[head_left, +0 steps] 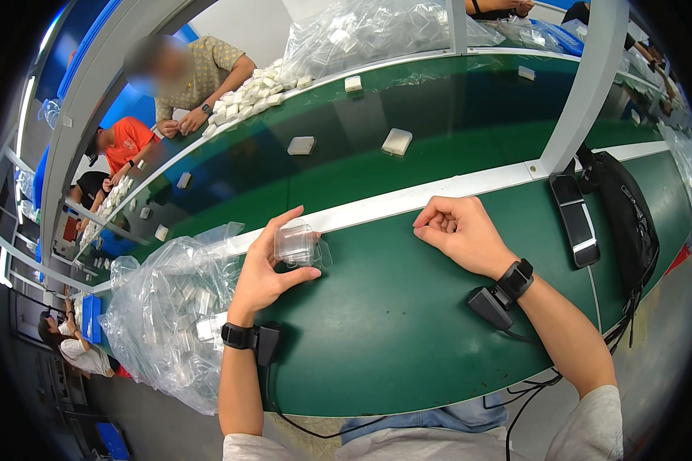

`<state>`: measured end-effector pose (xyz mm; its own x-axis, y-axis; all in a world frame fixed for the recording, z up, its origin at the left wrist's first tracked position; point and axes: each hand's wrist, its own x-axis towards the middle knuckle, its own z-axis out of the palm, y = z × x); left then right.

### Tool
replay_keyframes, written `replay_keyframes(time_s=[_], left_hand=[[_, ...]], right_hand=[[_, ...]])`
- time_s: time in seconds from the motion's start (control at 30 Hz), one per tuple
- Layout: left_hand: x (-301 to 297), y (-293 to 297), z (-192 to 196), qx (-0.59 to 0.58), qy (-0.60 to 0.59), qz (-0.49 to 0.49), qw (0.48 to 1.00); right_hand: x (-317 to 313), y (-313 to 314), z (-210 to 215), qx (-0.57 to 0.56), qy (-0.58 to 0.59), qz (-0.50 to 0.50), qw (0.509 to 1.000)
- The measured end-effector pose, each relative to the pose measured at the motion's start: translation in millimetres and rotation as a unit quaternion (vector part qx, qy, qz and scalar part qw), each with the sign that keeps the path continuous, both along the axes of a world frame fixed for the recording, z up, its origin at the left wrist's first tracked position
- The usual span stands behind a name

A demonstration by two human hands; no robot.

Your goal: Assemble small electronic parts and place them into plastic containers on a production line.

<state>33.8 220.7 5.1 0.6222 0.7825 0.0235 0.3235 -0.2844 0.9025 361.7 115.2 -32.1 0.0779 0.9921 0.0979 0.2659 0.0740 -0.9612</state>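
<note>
On the green table [407, 323], just short of the white strip [438, 196] along its far edge, the left hand [265, 269] holds a small clear plastic case [296, 242] upright — thumb under one side, fingers curled over the top and back, so it is gripped by its edges and lifted slightly off the surface. The right hand [457, 230] rests knuckles-down nearby, its fingers loosely curled with thumb against forefinger; whether it pinches something tiny cannot be told. A large clear bag [169, 315] of similar pieces lies just left of the left forearm. The case looks light, thin-walled and glossy — likely slippery, and apt to flex or crack if squeezed on its flat faces, so the rims and corners seem the safer hold. Beyond the strip, white blocks [396, 142] lie on the green belt [346, 165].
</note>
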Motion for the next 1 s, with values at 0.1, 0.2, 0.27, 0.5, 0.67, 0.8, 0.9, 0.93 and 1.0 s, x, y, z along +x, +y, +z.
replay_keyframes(time_s=[0.1,0.2,0.27,0.5,0.67,0.8,0.9,0.93,1.0], left_hand=[[0.5,-0.4,2.1,-0.004,0.003,0.003,1.000],[0.9,-1.0,0.6,0.001,-0.004,0.001,1.000],[0.8,-1.5,-1.7,0.003,-0.017,0.001,1.000],[6.7,-3.2,-3.3,0.022,0.001,0.010,1.000],[9.9,-5.3,-2.1,0.026,0.002,0.016,1.000],[8.9,-3.7,-1.4,0.030,0.014,0.008,0.999],[5.7,-2.0,-2.7,0.032,0.008,-0.003,0.999],[4.2,-1.6,-3.4,0.029,0.003,-0.008,1.000],[2.6,-0.3,-6.0,0.020,-0.007,-0.007,1.000]], right_hand=[[0.8,0.3,-0.6,0.002,-0.003,-0.002,1.000],[0.5,0.5,-0.7,0.000,-0.002,-0.001,1.000],[-0.5,0.7,-0.7,0.001,-0.005,-0.001,1.000],[1.5,-0.3,-0.7,0.001,-0.005,-0.004,1.000],[3.8,-0.2,-2.5,0.003,-0.007,-0.002,1.000],[5.4,0.5,-7.4,0.016,-0.007,-0.004,1.000],[5.1,0.4,-5.9,0.018,-0.009,-0.003,1.000],[4.4,0.0,-3.4,0.015,-0.009,-0.001,1.000],[4.2,-0.6,-1.9,0.011,-0.008,0.000,1.000]])
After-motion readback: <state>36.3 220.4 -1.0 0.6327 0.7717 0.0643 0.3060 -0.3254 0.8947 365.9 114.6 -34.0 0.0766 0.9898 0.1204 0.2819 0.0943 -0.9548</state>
